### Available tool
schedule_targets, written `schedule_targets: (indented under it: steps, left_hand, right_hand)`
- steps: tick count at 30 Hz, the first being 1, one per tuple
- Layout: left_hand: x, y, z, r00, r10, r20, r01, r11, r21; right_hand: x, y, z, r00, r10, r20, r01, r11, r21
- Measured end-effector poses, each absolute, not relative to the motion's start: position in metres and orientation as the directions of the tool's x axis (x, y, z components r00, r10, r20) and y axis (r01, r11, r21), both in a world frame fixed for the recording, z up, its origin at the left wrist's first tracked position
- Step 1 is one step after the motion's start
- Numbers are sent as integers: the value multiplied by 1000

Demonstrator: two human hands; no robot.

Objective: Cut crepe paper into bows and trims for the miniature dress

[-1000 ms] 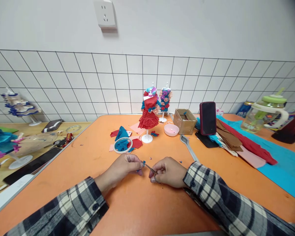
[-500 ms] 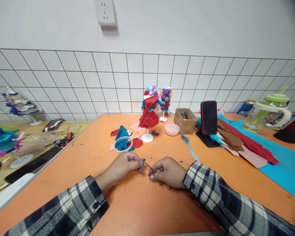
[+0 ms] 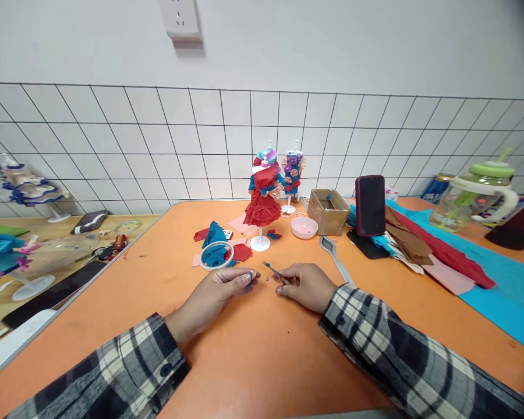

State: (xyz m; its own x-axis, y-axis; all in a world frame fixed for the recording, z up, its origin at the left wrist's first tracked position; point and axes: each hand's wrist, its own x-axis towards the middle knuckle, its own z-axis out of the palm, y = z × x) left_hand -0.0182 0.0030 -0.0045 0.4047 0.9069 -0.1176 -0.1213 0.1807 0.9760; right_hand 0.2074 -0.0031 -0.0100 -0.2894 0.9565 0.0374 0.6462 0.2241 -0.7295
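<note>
Scissors (image 3: pixel 276 273) are in the right hand (image 3: pixel 308 285), a little to three o'clock of the gap between the hands, from which I take my bearings. I see the right thumb and fingers closed around their handles; they point between ten and eleven o'clock, with a blue scrap (image 3: pixel 266 264) at the tip. Whether the blades meet, I cannot tell.

On the nine o'clock side, I have the left hand (image 3: pixel 218 297) with thumb and fingertips pinched together on a small blue-and-pink piece (image 3: pixel 250 276), partly hidden by the fingers. A tiny pale bit (image 3: pixel 266 279) lies on the orange tabletop (image 3: pixel 244 366) between the hands, near the scissors.

At twelve o'clock I see a dress form in red (image 3: pixel 262 203) upright on its white stand. A white ring (image 3: pixel 202 262) sits around crumpled blue paper (image 3: pixel 213 234) at ten o'clock. I find a pink bowl (image 3: pixel 304 231) at one o'clock, just beside a cardboard box (image 3: pixel 332 221). A phone (image 3: pixel 370 206) stands nearly upright at two o'clock, and blue sheeting (image 3: pixel 506 308) spreads out towards three.
</note>
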Motion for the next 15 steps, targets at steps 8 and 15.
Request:
schedule_targets:
  steps: [8,15]
  left_hand:
    - [-16,1,-6,454,872,-184,-193,298,935]
    - [-17,1,-2,456,864,-212,-229,344,910]
  right_hand:
    - [216,1,-13,-215,976,22,834,195,-516]
    - [220,1,-9,-236,967,-94,867,165,-471]
